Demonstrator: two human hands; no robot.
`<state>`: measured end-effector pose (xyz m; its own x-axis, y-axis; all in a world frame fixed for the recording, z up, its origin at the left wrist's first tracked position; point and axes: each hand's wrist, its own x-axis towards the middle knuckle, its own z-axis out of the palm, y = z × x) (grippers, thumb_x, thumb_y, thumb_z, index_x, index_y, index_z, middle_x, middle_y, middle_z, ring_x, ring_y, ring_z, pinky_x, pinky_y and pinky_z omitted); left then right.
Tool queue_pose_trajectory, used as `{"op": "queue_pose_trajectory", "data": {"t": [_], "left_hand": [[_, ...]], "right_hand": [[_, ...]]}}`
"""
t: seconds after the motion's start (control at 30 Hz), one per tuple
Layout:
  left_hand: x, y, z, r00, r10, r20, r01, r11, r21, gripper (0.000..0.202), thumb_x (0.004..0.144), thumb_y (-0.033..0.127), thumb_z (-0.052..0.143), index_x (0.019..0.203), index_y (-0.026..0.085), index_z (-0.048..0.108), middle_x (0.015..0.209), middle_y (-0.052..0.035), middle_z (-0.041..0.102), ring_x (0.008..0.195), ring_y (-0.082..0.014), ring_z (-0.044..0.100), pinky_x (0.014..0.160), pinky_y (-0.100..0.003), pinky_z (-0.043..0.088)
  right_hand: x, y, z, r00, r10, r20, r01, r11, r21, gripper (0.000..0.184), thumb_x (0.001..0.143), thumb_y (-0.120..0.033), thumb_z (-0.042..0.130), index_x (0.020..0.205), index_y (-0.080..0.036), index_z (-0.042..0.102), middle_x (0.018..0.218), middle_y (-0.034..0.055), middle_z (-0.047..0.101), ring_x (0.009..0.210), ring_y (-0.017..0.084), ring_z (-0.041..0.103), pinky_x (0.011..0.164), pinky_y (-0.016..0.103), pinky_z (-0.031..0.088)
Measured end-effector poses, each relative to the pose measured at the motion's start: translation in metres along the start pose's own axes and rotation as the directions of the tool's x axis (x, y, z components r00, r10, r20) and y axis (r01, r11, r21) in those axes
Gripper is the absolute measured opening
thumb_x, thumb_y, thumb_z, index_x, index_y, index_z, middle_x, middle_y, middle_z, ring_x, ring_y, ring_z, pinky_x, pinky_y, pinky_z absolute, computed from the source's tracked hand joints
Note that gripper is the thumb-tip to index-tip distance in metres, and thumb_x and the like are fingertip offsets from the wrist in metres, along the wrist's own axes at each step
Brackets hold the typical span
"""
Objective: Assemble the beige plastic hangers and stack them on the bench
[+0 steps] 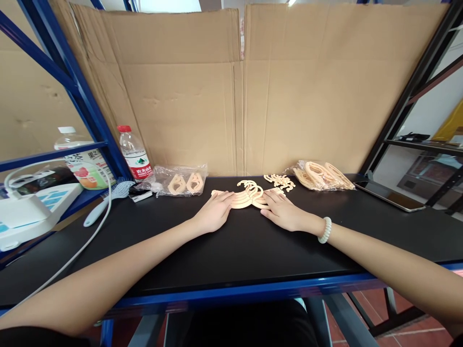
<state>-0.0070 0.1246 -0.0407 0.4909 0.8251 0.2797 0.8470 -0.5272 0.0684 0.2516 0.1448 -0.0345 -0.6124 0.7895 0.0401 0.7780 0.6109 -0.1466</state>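
- Two bare hands are laid on the pale hangers, one at each end, with the fingers pointed inward and away from the body.
- By the left hand (215, 212), the left end of the hangers (243, 198) is covered; the palm is turned down and the fingers are held straight and flat.
- By the right hand (284, 211), the right end of the hangers is covered in the same flat way, the thumb being set apart from the fingers; a pale beaded bracelet (326, 230) is worn on that wrist.
- Between the hands, the hangers are overlapped in a fanned stack, their hooks turned to the far side; their exact number cannot be told.
- Just beyond the right end of the hangers, small curved pieces (280, 181) are heaped loosely.
- Farther right of the hangers, more pale pieces are kept in a clear bag (321, 175), and past it a flat tablet (388, 196) is laid.
- Left of the hangers, two pale looped pieces (186, 183) are seen in clear plastic; farther left are placed a red-capped bottle (137, 156) and a pale blue brush (108, 200).
- Beneath the hangers, a black tabletop (246, 255) is seen; behind them, cardboard (325, 96) is stood upright.
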Motion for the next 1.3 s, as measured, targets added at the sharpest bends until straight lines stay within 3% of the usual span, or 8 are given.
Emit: {"op": "queue_pose_trajectory", "data": {"t": [0.33, 1.0, 1.3], "left_hand": [[0.017, -0.026, 0.009, 0.997, -0.063, 0.034, 0.062, 0.998, 0.023, 0.050, 0.094, 0.018, 0.024, 0.140, 0.009, 0.041, 0.150, -0.0126, 0.037, 0.141, -0.0254, 0.028, 0.116, -0.045, 0.023], [0.048, -0.060, 0.014, 0.998, -0.060, 0.004, 0.059, 0.996, 0.065, 0.053, 0.087, 0.014, 0.028, 0.137, 0.007, 0.046, 0.145, -0.0143, 0.042, 0.138, -0.0258, 0.034, 0.114, -0.047, 0.028], [0.037, -0.047, 0.010, 0.990, -0.142, -0.005, 0.142, 0.983, 0.121, 0.056, 0.084, 0.012, 0.030, 0.136, 0.000, 0.045, 0.144, -0.0196, 0.043, 0.137, -0.0281, 0.035, 0.115, -0.046, 0.024]], "right_hand": [[0.028, 0.013, 0.008, 1.000, -0.002, -0.007, 0.001, 1.000, -0.030, 0.071, 0.096, -0.047, 0.019, 0.150, 0.000, 0.017, 0.157, 0.0172, 0.013, 0.146, 0.028, 0.006, 0.118, 0.046, 0.008], [0.069, 0.025, 0.013, 0.996, -0.025, -0.086, 0.023, 0.999, -0.028, 0.072, 0.094, -0.045, 0.027, 0.147, 0.002, 0.023, 0.155, 0.0212, 0.020, 0.144, 0.032, 0.015, 0.117, 0.045, 0.014], [0.068, 0.015, 0.013, 0.995, -0.043, -0.090, 0.043, 0.999, -0.008, 0.070, 0.094, -0.045, 0.027, 0.148, 0.000, 0.024, 0.155, 0.0200, 0.020, 0.144, 0.030, 0.014, 0.117, 0.044, 0.014]]}}
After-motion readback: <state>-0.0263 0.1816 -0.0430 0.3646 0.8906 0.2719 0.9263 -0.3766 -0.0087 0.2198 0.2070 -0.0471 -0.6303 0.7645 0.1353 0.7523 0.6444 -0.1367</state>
